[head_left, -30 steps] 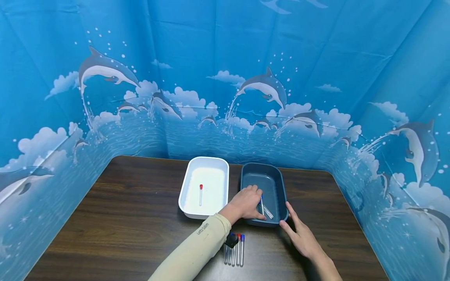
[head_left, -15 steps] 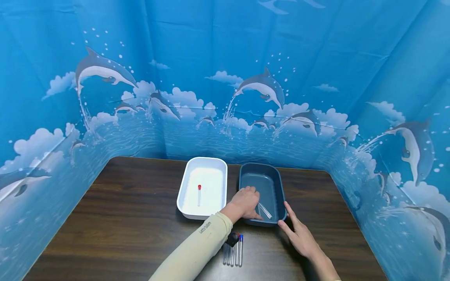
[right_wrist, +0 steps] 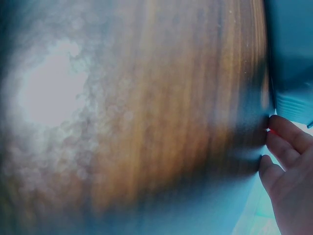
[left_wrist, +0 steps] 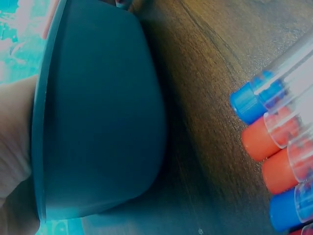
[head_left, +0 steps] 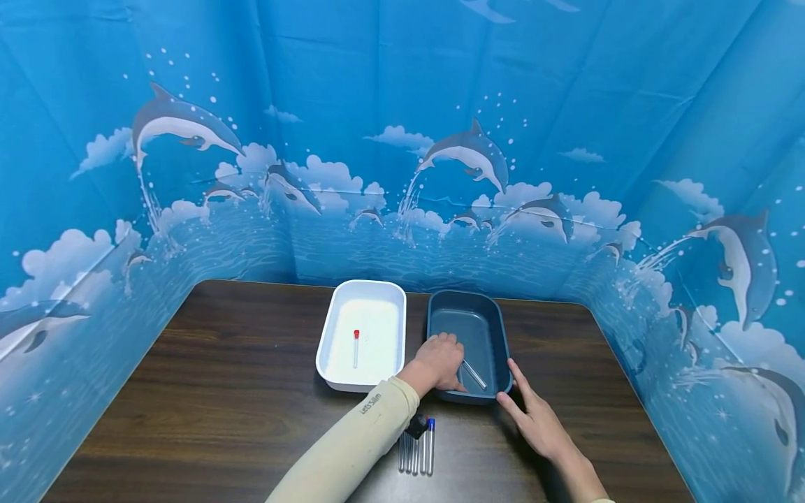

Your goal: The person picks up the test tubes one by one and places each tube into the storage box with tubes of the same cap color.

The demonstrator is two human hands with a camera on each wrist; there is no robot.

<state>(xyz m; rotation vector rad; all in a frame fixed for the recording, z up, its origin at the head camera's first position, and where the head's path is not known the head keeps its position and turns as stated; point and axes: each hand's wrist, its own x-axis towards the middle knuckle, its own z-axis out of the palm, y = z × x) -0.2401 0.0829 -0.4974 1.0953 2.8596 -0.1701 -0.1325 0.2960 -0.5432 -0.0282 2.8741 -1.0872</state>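
Observation:
My left hand (head_left: pixel 438 358) reaches over the near left rim of the dark blue-grey tray (head_left: pixel 476 328), its fingertips hidden inside. Beside that hand, a clear test tube (head_left: pixel 475 375) lies slanted on the tray floor; I cannot tell whether the fingers hold another. In the left wrist view the palm side (left_wrist: pixel 13 137) of this hand shows just beyond the tray wall (left_wrist: pixel 102 112). With thumb and fingers spread fairly straight, my right hand (head_left: pixel 539 425) touches the tray's near right corner. The right wrist view shows its fingers (right_wrist: pixel 288 134) at the tray's edge.
Left of the dark tray stands a white tray (head_left: pixel 360 387) with one red-capped test tube (head_left: pixel 356 349) inside. A row of several test tubes (head_left: pixel 415 457) with red and blue caps lies on the brown table (head_left: pixel 220 391), partly behind the left wrist. A dolphin-print curtain (head_left: pixel 377 91) surrounds the table.
My left hand stays in the dark tray with little shift. The blue-capped tube seen by its thumb is now out of sight, and fewer tubes show beside it. The right hand stays at the corner.

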